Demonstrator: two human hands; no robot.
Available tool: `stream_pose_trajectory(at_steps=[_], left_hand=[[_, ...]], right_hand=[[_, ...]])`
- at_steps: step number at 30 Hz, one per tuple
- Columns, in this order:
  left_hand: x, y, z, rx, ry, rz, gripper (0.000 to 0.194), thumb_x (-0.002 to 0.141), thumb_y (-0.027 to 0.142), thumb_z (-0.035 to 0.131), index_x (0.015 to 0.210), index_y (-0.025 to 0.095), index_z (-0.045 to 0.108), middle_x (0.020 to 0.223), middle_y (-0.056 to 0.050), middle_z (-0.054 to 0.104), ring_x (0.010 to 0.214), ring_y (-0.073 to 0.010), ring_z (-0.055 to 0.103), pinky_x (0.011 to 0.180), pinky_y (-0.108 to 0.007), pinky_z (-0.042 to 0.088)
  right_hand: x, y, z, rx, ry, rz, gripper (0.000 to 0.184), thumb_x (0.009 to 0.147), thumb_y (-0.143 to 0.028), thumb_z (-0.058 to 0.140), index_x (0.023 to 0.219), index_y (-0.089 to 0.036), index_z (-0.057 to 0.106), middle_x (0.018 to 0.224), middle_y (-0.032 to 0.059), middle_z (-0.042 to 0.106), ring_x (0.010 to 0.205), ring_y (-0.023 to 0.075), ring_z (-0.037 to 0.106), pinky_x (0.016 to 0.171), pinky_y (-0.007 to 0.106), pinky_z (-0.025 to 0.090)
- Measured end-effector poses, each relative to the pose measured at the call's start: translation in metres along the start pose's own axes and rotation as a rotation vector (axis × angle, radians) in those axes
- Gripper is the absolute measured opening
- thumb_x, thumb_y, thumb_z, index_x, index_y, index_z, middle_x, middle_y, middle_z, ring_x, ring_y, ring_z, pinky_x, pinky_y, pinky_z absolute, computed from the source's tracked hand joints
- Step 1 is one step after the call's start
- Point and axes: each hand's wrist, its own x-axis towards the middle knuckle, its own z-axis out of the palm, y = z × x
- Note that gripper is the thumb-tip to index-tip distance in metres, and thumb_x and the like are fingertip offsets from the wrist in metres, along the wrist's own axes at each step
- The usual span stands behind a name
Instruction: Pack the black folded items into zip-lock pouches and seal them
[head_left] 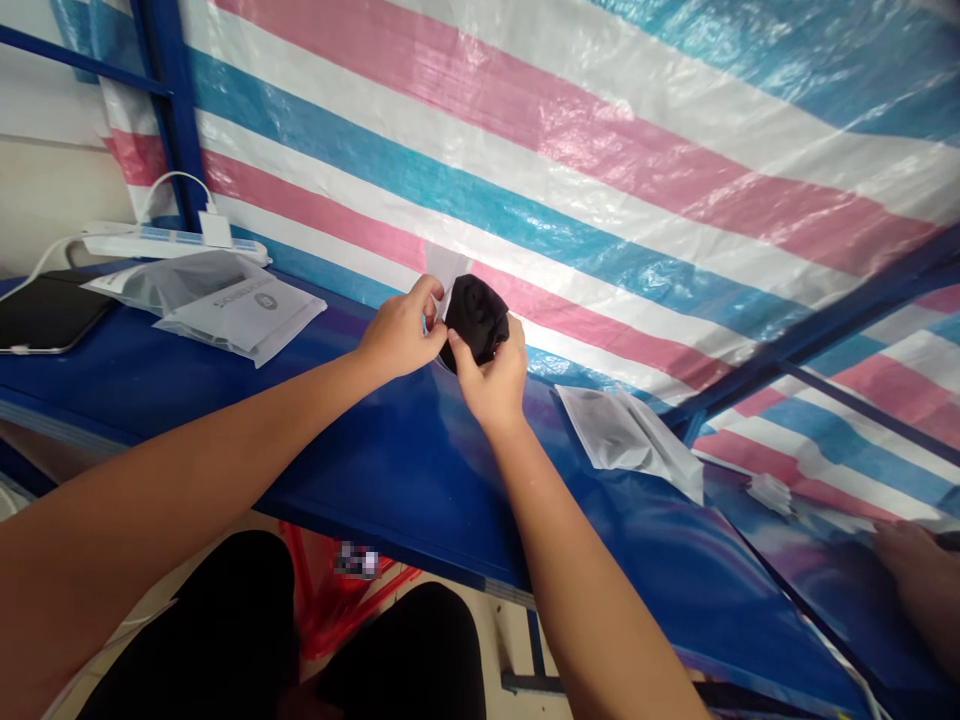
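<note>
A rolled black piece of cloth (475, 315) is held above the blue table (360, 450), in front of the striped tarpaulin. My right hand (491, 378) grips it from below with fingers closed round it. My left hand (401, 330) pinches the edge of a thin clear plastic bag (445, 268) that stands up just left of the cloth. Both hands meet at the bundle, touching each other.
A stack of flat clear packets (225, 300) lies at the table's left, with a dark tablet (45, 312) and a white power strip (150, 240) beyond. Another packet (626, 435) lies to the right. Another person's hand (919, 575) rests at the far right.
</note>
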Motion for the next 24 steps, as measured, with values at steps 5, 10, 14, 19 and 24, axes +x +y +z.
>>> stream_pose_trajectory(at_steps=[5,10,14,19,24], left_hand=[[0.006,0.003,-0.010,0.007,0.002,-0.005,0.048,0.084,0.019,0.062,0.132,0.024,0.057,0.084,0.000,0.068,0.070,-0.0163,0.061,0.070,-0.027,0.042],[0.010,0.001,-0.016,0.159,-0.065,0.089,0.057,0.086,0.019,0.059,0.142,0.027,0.054,0.083,0.000,0.069,0.076,-0.0178,0.065,0.073,-0.027,0.044],[0.011,-0.002,-0.017,0.261,-0.105,0.132,0.050,0.086,0.018,0.057,0.135,0.027,0.059,0.080,0.000,0.069,0.077,-0.0204,0.067,0.071,-0.029,0.045],[0.013,-0.009,-0.017,0.303,-0.067,0.178,0.030,0.085,0.017,0.055,0.112,0.023,0.068,0.087,-0.005,0.072,0.078,-0.0223,0.067,0.071,-0.031,0.047],[0.017,-0.010,-0.016,0.242,-0.014,0.203,0.022,0.084,0.017,0.055,0.099,0.020,0.071,0.093,-0.006,0.074,0.078,-0.0199,0.067,0.075,-0.031,0.050]], right_hand=[[0.000,0.003,-0.003,-0.064,-0.086,-0.074,0.042,0.090,-0.045,0.065,0.127,-0.025,0.058,0.118,0.0122,0.063,0.114,0.0321,0.059,0.102,0.056,0.050],[0.001,0.008,-0.005,-0.168,-0.117,-0.162,0.040,0.092,-0.039,0.060,0.128,-0.022,0.057,0.118,0.0140,0.064,0.111,0.0323,0.060,0.098,0.054,0.051],[0.003,0.010,-0.009,-0.264,-0.187,-0.209,0.040,0.093,-0.032,0.055,0.130,-0.019,0.055,0.122,0.0163,0.063,0.111,0.0332,0.059,0.098,0.054,0.050],[0.003,0.013,-0.010,-0.328,-0.227,-0.248,0.045,0.090,-0.025,0.053,0.135,-0.018,0.051,0.124,0.0168,0.061,0.114,0.0330,0.056,0.100,0.052,0.048],[0.003,0.012,-0.013,-0.452,-0.228,-0.233,0.051,0.086,-0.020,0.053,0.137,-0.017,0.051,0.125,0.0175,0.057,0.113,0.0339,0.054,0.098,0.052,0.047]])
